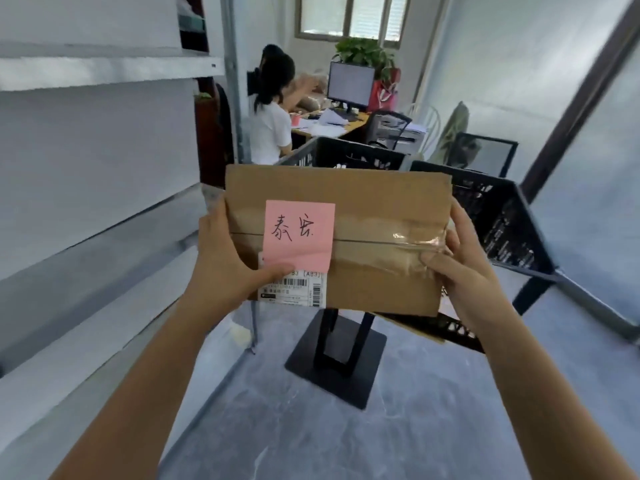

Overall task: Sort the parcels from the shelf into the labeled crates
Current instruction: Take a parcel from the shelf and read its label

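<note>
Brown cardboard parcel [363, 237], flat and sealed with clear tape along its centre seam, is held in the air in front of me, broad face toward the camera, well above the floor [433, 427]. A pink note [299, 233] with two handwritten characters is stuck on the left part of that face. It overlaps the top of a white shipping label [294, 289] with barcodes.

My left hand [225, 261] grips the parcel's left edge, thumb lying across the note's lower edge. Its fingers are behind the cardboard, so I cannot tell how they lie. My right hand [464, 268] grips the right edge. Its thumb presses on the taped seam and its fingers [458, 216] are curled round the side.

Directly behind the parcel, to the right, a black lattice crate [502, 223] sits tilted on a black stand whose square base plate [336, 358] rests on the floor. A second crate [346, 154], also black, shows above the parcel's top edge. Any labels on the crates cannot be read.

On the left, the pale shelf [86, 202] runs along the wall in tiers.

Further back, a person in a white top [270, 126] sits at a desk [349, 124] carrying papers and a monitor [350, 85]. A green plant [367, 55] stands below the window [353, 15].
</note>
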